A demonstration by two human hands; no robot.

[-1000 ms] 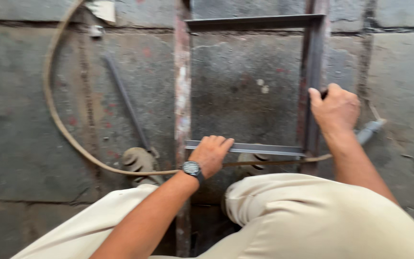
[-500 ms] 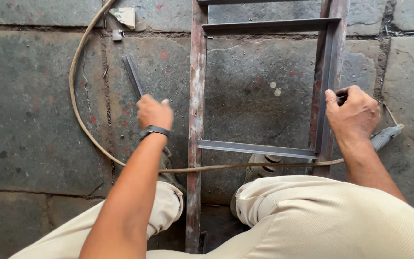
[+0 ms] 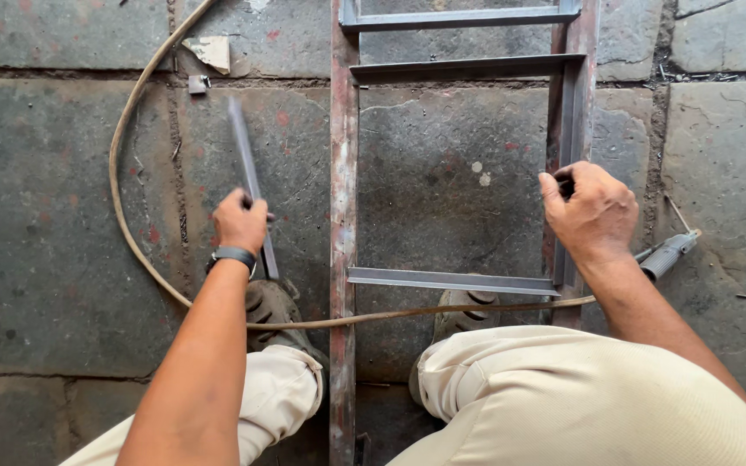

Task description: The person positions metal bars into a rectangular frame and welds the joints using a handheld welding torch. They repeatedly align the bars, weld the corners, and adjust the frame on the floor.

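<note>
Left hand (image 3: pixel 239 220) closes around a loose metal bar (image 3: pixel 250 181) lying left of the metal frame (image 3: pixel 343 216), right hand (image 3: pixel 593 211) grips the frame's right rail, a cable (image 3: pixel 131 233) curving across the stone floor (image 3: pixel 45 259).

Left hand (image 3: pixel 239 222) closed around loose steel bar (image 3: pixel 243 155) lying on stone floor (image 3: pixel 36 216), bar pointed toward 12 o'clock. Right hand (image 3: pixel 591 211) clamped on right rail of ladder-like metal frame (image 3: pixel 343 173). Tan hose (image 3: pixel 131 164) curved at 9 o'clock, run under crossbar (image 3: pixel 451 280). Grey tool handle (image 3: pixel 668 255) seen at 3 o'clock of right hand.
</note>
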